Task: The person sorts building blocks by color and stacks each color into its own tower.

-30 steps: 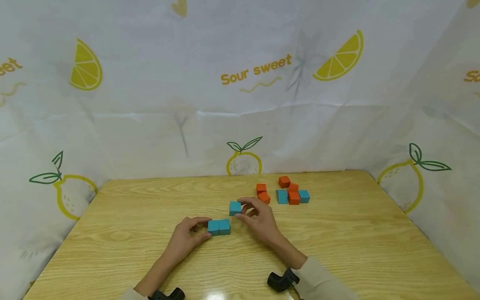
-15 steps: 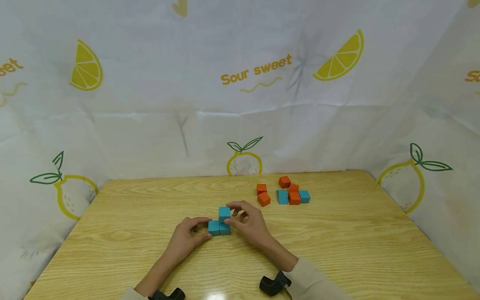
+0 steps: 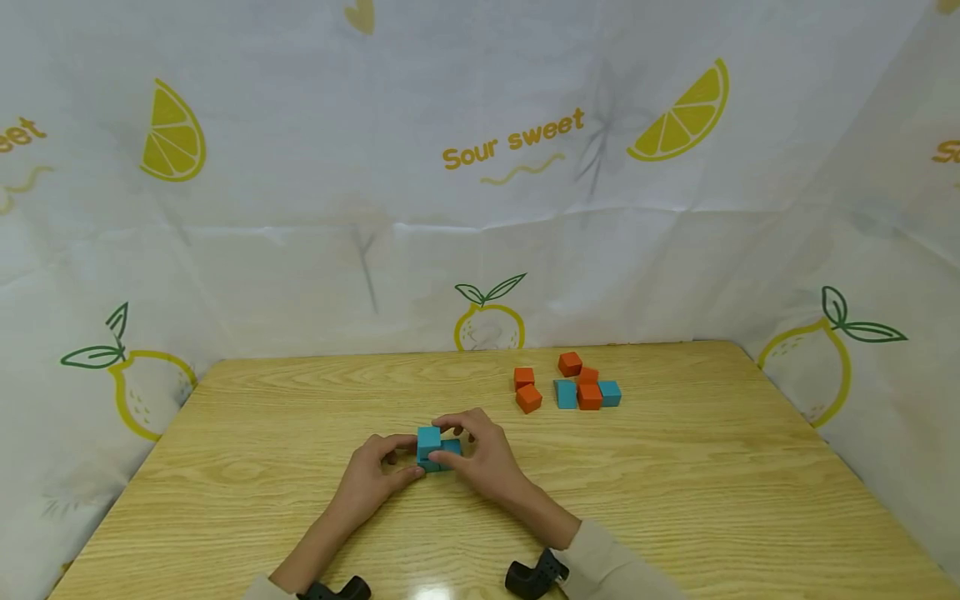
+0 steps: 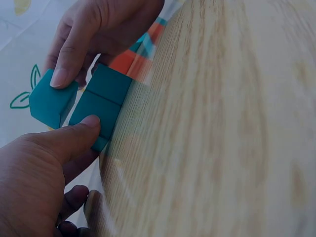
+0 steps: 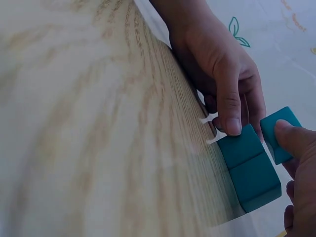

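Note:
Two blue cubes stand side by side on the wooden table. My left hand (image 3: 369,477) pinches the left cube (image 5: 243,147) of the pair between thumb and index finger. The right cube (image 5: 256,180) of the pair touches it. A third blue cube (image 3: 429,440) is in my right hand (image 3: 486,460), gripped between thumb and fingers. It hovers just over the left cube, and both wrist views show a narrow gap beneath it. In the head view it partly hides the pair, and the right thumb crosses in front of them.
At the back right of the table (image 3: 712,467) lie several loose blocks: orange cubes (image 3: 528,398), a blue cube (image 3: 611,393), a blue wedge-like block (image 3: 566,394) and more orange ones (image 3: 589,395). A white lemon-printed cloth (image 3: 322,275) hangs behind the table.
My right hand has carried its blue cube left and toward me, from behind the pair, past the right cube, to above the left one. The left hand has kept its place.

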Tool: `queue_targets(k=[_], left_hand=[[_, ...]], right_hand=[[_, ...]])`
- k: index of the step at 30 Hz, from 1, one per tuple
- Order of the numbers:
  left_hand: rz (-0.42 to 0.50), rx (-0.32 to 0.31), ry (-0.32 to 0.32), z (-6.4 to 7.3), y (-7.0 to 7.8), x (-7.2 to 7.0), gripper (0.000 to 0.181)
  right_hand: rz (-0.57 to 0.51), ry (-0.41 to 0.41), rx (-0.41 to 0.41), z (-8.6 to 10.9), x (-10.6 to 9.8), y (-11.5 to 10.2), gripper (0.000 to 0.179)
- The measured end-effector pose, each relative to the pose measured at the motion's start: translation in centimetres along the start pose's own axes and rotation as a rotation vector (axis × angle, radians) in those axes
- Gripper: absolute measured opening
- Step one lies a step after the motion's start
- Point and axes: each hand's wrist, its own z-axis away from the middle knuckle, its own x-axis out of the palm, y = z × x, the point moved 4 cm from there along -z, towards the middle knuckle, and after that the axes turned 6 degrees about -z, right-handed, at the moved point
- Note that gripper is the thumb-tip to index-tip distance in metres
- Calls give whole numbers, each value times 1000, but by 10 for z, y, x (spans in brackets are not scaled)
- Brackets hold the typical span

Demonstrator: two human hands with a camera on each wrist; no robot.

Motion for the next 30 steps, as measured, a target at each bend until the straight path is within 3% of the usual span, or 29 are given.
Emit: queue_targets(k=[30], left_hand=[[-12, -7, -2, -1, 0, 0, 45]], right_hand=[[21, -20, 54, 0, 5, -1, 40]])
